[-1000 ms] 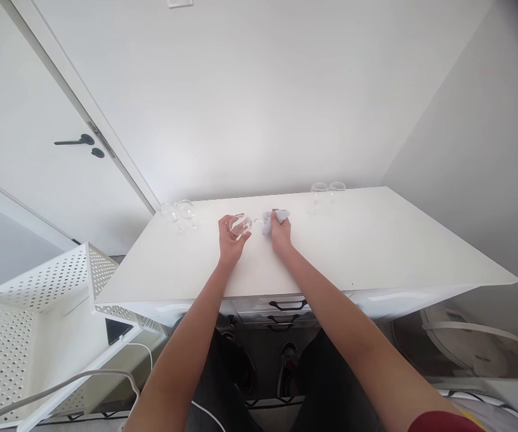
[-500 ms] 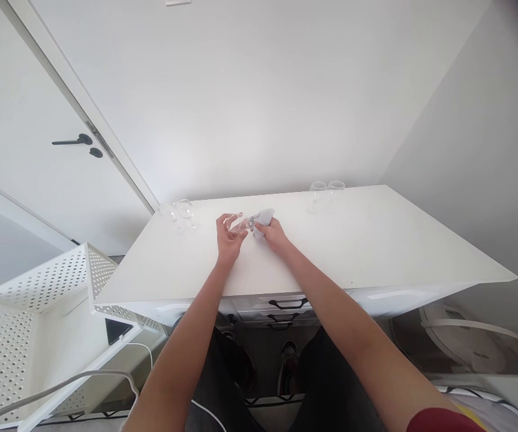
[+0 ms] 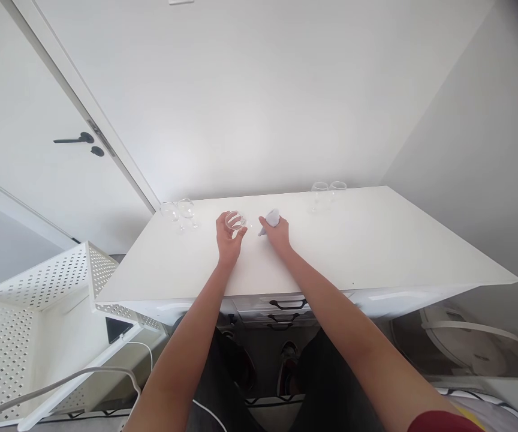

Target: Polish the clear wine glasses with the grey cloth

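White walls meet in a corner behind the counter [image 3: 376,252], and a door [image 3: 38,120] stands off its left end. A perforated rack [image 3: 25,312] sits below the counter's left front corner. The person reaches both arms across the counter to its middle.

The left hand [image 3: 228,237] has its fingers curled round a glass [image 3: 234,221], holding it by the bowl just above the counter; I cannot tell whether it touches. The right hand [image 3: 278,235] rests on the counter with its fingers bunched tight on a small cloth [image 3: 271,218], near the glass but apart from it.

Two more glasses [image 3: 178,211] stand at the counter's back left, and two others [image 3: 328,191] at its back right. By my judgement the wiping is midway; which of these are done I cannot tell.
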